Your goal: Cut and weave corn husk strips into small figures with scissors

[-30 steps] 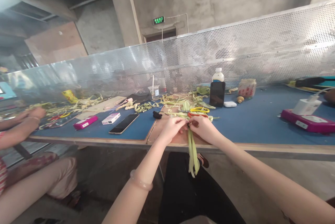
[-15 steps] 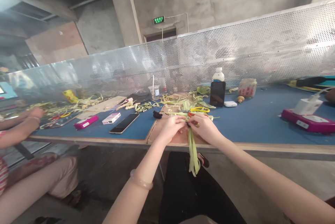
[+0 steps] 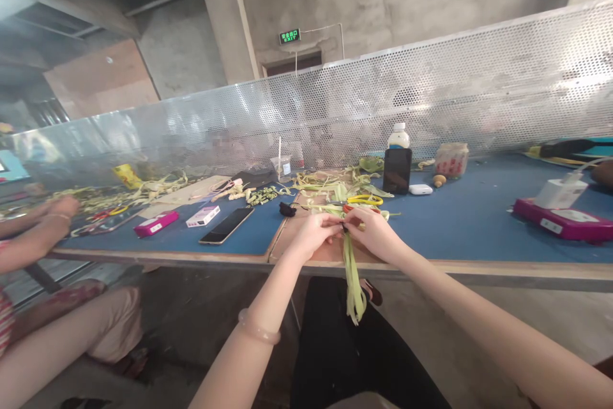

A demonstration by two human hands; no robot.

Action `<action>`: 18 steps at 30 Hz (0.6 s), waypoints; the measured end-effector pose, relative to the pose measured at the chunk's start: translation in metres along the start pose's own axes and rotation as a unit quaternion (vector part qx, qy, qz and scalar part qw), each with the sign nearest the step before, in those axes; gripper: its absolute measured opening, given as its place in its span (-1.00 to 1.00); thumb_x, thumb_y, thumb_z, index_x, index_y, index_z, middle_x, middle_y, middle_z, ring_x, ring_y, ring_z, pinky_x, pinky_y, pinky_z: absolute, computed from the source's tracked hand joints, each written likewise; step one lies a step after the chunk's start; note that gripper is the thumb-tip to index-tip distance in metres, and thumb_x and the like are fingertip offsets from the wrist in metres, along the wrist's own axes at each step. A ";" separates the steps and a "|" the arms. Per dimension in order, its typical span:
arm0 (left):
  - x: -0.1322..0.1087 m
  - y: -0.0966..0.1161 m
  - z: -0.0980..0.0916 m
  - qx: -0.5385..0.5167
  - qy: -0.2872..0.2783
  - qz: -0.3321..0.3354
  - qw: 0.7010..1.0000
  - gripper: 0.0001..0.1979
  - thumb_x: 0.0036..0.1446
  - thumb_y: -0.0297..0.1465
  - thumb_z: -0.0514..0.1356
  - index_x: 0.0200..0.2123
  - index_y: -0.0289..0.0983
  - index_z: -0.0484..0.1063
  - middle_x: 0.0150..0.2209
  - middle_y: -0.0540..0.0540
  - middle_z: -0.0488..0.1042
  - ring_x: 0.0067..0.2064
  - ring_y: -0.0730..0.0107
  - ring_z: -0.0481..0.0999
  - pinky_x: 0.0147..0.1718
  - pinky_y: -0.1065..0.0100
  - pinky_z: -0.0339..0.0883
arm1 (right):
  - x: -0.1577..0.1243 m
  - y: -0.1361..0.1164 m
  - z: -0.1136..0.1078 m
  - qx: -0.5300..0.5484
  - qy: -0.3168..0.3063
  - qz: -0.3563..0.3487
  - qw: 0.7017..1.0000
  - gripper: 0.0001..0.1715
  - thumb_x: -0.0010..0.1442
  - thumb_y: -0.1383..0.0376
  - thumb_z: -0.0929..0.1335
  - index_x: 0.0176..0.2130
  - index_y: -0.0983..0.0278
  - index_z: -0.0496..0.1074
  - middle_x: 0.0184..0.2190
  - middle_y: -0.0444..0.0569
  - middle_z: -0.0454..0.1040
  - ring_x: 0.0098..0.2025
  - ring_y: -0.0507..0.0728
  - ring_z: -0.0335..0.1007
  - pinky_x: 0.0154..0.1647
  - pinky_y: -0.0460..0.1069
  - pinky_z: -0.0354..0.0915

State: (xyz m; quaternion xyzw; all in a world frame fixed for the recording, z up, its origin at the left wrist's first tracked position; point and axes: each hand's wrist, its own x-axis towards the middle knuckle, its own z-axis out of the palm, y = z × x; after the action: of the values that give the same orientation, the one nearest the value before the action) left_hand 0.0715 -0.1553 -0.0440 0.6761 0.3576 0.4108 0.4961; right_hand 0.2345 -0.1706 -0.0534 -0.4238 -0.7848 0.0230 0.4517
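A bundle of pale green leaf strips, like corn husk (image 3: 353, 284), hangs over the front edge of the table toward my lap. My left hand (image 3: 316, 232) is closed on the upper end of the bundle. Close beside it, my right hand (image 3: 371, 230) pinches at the same top end, where a small dark bit, perhaps thread, shows between the fingertips. Scissors with yellow and orange handles (image 3: 364, 200) lie just beyond my hands. To the left of them is a small black clump (image 3: 287, 209), with a thin dark line running from it.
More loose husk strips (image 3: 330, 182) cover the board behind my hands. A phone (image 3: 227, 226) and a magenta box (image 3: 156, 223) lie to the left; a dark upright phone (image 3: 397, 171), earbud case (image 3: 421, 189) and jar (image 3: 451, 161) stand right. A co-worker's hands (image 3: 62, 208) work at far left.
Both hands stay at the top of the bundle, with only slight finger movement. The hanging strips have barely shifted.
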 end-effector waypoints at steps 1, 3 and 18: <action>0.000 0.000 0.000 0.002 0.001 0.002 1.000 -0.82 -0.07 -0.50 0.22 -0.31 -0.38 0.47 -0.41 -0.11 0.46 -0.43 0.49 0.39 -0.54 0.48 0.17 | 0.000 0.000 0.000 -0.001 0.000 0.000 1.000 -0.91 0.07 0.37 0.27 -0.39 0.27 0.38 -0.40 -0.07 0.40 -0.33 0.07 0.29 -0.25 -0.03 0.20; 0.001 -0.001 0.000 0.009 -0.005 0.006 1.000 -0.83 -0.08 -0.51 0.22 -0.33 -0.38 0.47 -0.47 -0.07 0.43 -0.46 0.51 0.36 -0.55 0.48 0.15 | 0.001 -0.001 -0.001 -0.003 -0.003 0.000 1.000 -0.91 0.08 0.37 0.28 -0.39 0.27 0.38 -0.40 -0.07 0.41 -0.32 0.07 0.30 -0.25 -0.03 0.20; 0.002 -0.001 0.000 0.036 -0.029 0.007 0.999 -0.82 -0.10 -0.50 0.22 -0.33 -0.39 0.48 -0.54 -0.06 0.41 -0.49 0.51 0.35 -0.59 0.50 0.12 | 0.001 -0.004 -0.002 -0.001 -0.021 0.034 0.999 -0.91 0.07 0.37 0.28 -0.40 0.28 0.39 -0.38 -0.05 0.44 -0.29 0.09 0.33 -0.23 -0.02 0.21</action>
State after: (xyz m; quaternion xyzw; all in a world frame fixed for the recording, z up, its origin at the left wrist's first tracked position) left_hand 0.0720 -0.1534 -0.0445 0.7072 0.3534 0.3815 0.4790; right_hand 0.2326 -0.1729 -0.0496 -0.4497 -0.7795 0.0468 0.4336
